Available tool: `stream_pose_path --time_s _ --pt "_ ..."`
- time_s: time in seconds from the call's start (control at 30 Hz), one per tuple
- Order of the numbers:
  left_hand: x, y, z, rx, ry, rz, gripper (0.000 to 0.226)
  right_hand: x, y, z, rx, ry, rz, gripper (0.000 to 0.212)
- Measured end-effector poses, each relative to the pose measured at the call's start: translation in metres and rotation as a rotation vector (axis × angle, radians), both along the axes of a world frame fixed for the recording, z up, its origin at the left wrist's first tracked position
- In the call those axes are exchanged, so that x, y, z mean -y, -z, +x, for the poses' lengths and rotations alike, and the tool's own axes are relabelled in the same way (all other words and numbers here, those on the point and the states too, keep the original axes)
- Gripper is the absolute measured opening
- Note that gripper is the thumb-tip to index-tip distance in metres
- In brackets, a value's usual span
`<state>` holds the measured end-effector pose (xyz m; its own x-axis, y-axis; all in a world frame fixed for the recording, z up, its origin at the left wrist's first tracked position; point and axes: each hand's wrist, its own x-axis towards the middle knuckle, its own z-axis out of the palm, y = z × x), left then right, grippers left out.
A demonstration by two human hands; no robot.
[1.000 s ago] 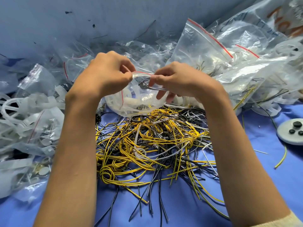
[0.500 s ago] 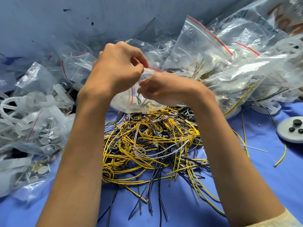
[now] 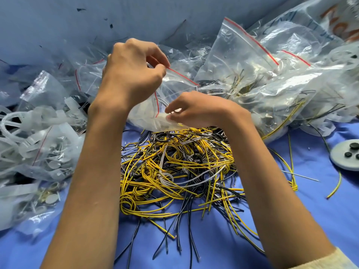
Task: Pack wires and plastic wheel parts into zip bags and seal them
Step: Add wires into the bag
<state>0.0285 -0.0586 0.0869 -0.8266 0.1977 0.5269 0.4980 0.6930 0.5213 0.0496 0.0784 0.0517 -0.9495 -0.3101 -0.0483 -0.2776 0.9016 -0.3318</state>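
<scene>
A clear zip bag (image 3: 174,88) with a red seal line hangs between my hands above the wires. My left hand (image 3: 132,72) pinches its top edge at the red strip, raised. My right hand (image 3: 196,109) is lower and pinches the bag's lower side, where white plastic and a dark wire show through the film. Under both hands a tangled heap of yellow, black and white wires (image 3: 174,167) lies on the blue cloth.
Filled zip bags (image 3: 252,70) pile up at the back right. More bags with white plastic wheel parts (image 3: 29,136) and small metal discs lie at the left. A grey disc with black buttons (image 3: 347,154) sits at the right edge. A blue wall rises behind.
My left hand has risen and moved right with the bag's top edge. My right hand has dropped lower and left along the bag, so the seal now runs slanted.
</scene>
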Motion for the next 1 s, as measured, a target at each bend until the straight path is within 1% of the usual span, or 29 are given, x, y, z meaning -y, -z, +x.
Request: stream_pose_path --time_s 0.13,0.2,0.27,0.33,0.4,0.43,0.5,0.57,0.6,0.63,0.67,0.73,0.8,0.9,1.0 --pt "0.000 0.000 0.001 -0.002 -0.001 -0.004 0.017 0.000 0.001 -0.003 -0.065 0.003 0.005 0.036" --pt "0.000 0.000 0.001 0.000 -0.003 -0.007 0.017 0.000 0.002 -0.005 -0.115 -0.001 -0.031 0.039" --pt "0.000 0.000 0.001 0.000 -0.010 -0.001 0.018 0.001 0.003 -0.006 -0.102 -0.036 -0.083 0.051" --pt "-0.001 0.000 0.001 0.003 -0.017 0.008 0.019 0.002 0.007 -0.005 -0.015 -0.075 -0.064 0.062" --pt "-0.002 0.001 0.001 0.011 -0.032 0.019 0.019 0.002 0.007 -0.005 -0.002 -0.085 0.004 0.056" --pt "-0.002 0.001 0.001 0.012 -0.049 0.029 0.019 0.002 0.006 -0.005 -0.044 -0.078 -0.013 0.050" --pt "0.000 0.001 -0.001 0.002 -0.107 0.068 0.020 0.003 -0.001 -0.003 -0.212 -0.053 -0.136 0.036" --pt "0.003 0.000 -0.002 -0.022 -0.189 0.118 0.023 0.004 -0.010 0.001 -0.388 -0.017 -0.306 0.024" --pt "0.006 0.000 -0.004 -0.036 -0.235 0.139 0.025 0.003 -0.014 0.003 -0.428 -0.007 -0.378 0.021" --pt "0.009 0.000 -0.005 -0.049 -0.279 0.156 0.026 0.001 -0.018 0.006 -0.412 -0.004 -0.434 0.019" --pt "0.012 0.000 -0.007 -0.057 -0.315 0.170 0.027 -0.001 -0.021 0.010 -0.343 -0.009 -0.473 0.018" --pt "0.019 0.000 -0.009 -0.057 -0.360 0.192 0.029 -0.005 -0.025 0.017 -0.120 -0.040 -0.454 0.018" --pt "0.022 -0.001 -0.010 -0.045 -0.375 0.198 0.029 -0.005 -0.021 0.019 0.063 -0.067 -0.303 0.016" --pt "0.020 0.001 -0.011 -0.042 -0.359 0.180 0.028 -0.001 -0.012 0.015 0.086 -0.066 -0.054 0.022" --pt "0.015 0.002 -0.010 -0.043 -0.337 0.162 0.025 0.004 -0.006 0.013 0.208 -0.084 0.047 0.041"
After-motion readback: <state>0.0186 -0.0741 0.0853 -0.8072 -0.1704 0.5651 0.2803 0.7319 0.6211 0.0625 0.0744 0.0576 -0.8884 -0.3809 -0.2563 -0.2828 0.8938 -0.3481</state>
